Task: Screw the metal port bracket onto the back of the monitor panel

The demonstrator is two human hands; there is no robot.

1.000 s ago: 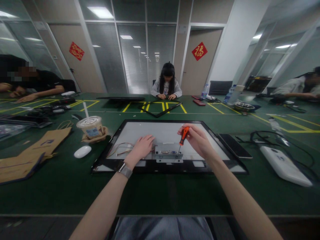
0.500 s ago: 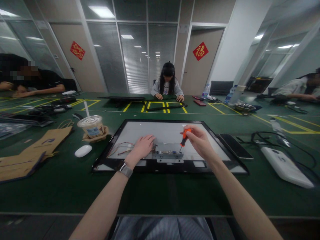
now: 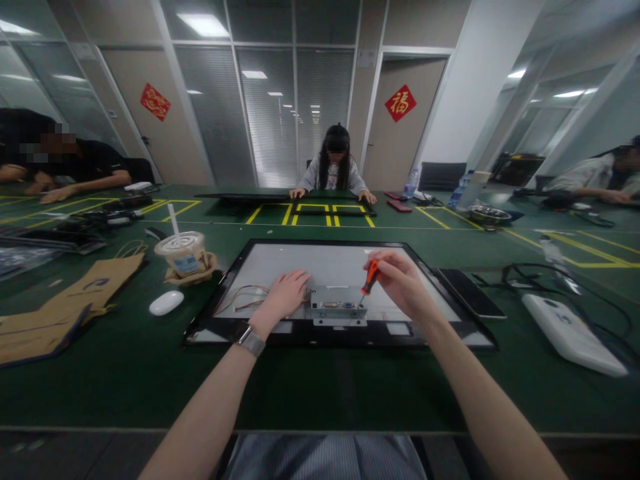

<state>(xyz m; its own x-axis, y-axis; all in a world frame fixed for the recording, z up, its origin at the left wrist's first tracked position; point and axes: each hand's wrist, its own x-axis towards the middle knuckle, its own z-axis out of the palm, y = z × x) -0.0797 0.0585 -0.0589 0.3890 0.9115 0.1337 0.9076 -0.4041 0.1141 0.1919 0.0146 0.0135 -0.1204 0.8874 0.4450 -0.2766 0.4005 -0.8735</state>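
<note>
A black-framed flat panel [image 3: 250, 260] lies face down on the green table in front of me. A small grey metal box with connectors [image 3: 337, 305] sits on its near middle. My left hand [image 3: 284, 295] rests flat on the panel just left of the box, fingers stretched toward it, beside loose coloured wires [image 3: 243, 297]. My right hand [image 3: 400, 283] is closed round an orange-handled screwdriver [image 3: 370, 276], whose tip points down at the box's right end.
A lidded cup with a straw [image 3: 181, 252], a white mouse [image 3: 165, 302] and brown paper bags [image 3: 75, 293] lie to the left. A dark phone [image 3: 467, 291], cables and a white device [image 3: 570, 331] lie to the right. People sit opposite and at both sides.
My right hand has lowered slightly with the screwdriver, and the handle sits deeper in my fingers. The person opposite has spread both hands apart along a black frame. My left hand has stayed put.
</note>
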